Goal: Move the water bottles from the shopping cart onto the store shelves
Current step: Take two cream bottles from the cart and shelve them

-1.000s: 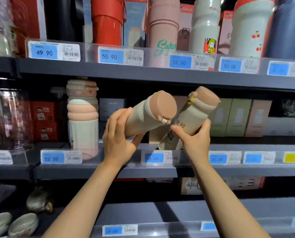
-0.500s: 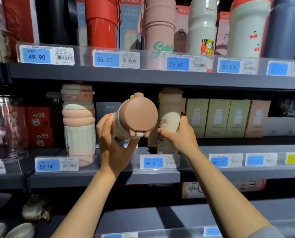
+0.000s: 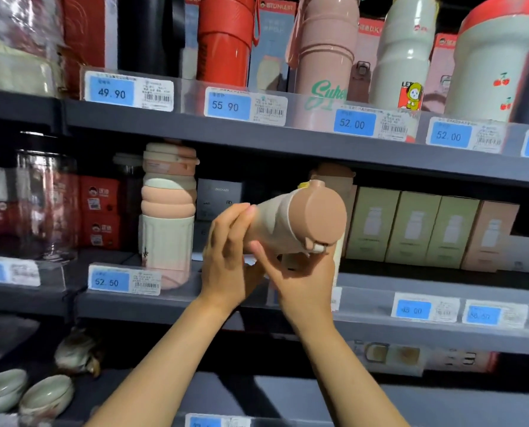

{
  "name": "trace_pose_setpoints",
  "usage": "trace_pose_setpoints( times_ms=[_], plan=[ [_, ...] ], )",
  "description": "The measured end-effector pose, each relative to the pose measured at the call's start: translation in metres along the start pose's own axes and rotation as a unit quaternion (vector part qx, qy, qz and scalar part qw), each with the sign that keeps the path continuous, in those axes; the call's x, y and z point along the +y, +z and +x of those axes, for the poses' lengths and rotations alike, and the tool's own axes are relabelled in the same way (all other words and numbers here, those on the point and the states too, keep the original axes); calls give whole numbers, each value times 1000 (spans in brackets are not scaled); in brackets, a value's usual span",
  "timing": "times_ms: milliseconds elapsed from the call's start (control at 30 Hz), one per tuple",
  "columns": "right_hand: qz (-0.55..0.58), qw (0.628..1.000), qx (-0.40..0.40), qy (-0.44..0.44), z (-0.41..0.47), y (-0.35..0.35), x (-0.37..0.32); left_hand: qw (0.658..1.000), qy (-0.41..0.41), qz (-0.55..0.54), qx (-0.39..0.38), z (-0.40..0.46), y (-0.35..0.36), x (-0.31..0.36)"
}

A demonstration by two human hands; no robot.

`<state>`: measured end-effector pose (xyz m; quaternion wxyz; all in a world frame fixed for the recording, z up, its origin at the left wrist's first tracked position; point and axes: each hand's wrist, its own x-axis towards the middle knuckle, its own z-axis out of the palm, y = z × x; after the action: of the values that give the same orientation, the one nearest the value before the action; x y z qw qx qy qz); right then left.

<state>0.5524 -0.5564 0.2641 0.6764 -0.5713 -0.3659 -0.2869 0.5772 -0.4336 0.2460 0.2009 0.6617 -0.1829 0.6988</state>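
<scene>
A cream water bottle (image 3: 283,224) with a tan-pink lid lies tilted in front of the middle shelf (image 3: 164,303), lid toward me and to the right. My left hand (image 3: 226,260) grips its body from the left. My right hand (image 3: 300,282) holds it from below, thumb up along the underside. A second bottle of the same kind (image 3: 334,177) stands upright on the middle shelf behind the held one, mostly hidden. The shopping cart is out of view.
A peach-and-cream ribbed bottle (image 3: 168,211) stands left of my hands. Green and pink boxes (image 3: 411,229) line the shelf to the right. The upper shelf (image 3: 257,134) carries red, pink and white bottles. Bowls (image 3: 26,396) sit lower left.
My right hand let go of the second bottle, which now stands on the middle shelf, and came over under the bottle held by my left hand. That bottle swung rightward.
</scene>
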Motion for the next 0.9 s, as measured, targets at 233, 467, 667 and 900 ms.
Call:
trace_pose_setpoints(
  times_ms=[233,467,667,900],
  plan=[
    [7,999,-24,46,24,-1,14,981,-74,160,-79,-16,-49,-17],
    [-41,990,-93,97,57,23,23,911,-171,333,-172,-52,-97,-47],
    [-168,966,-94,173,71,41,31,902,-153,359,-184,-54,-95,-51],
    [-214,956,-83,184,65,57,34,900,-152,365,-185,-53,-95,-50]
  ],
)
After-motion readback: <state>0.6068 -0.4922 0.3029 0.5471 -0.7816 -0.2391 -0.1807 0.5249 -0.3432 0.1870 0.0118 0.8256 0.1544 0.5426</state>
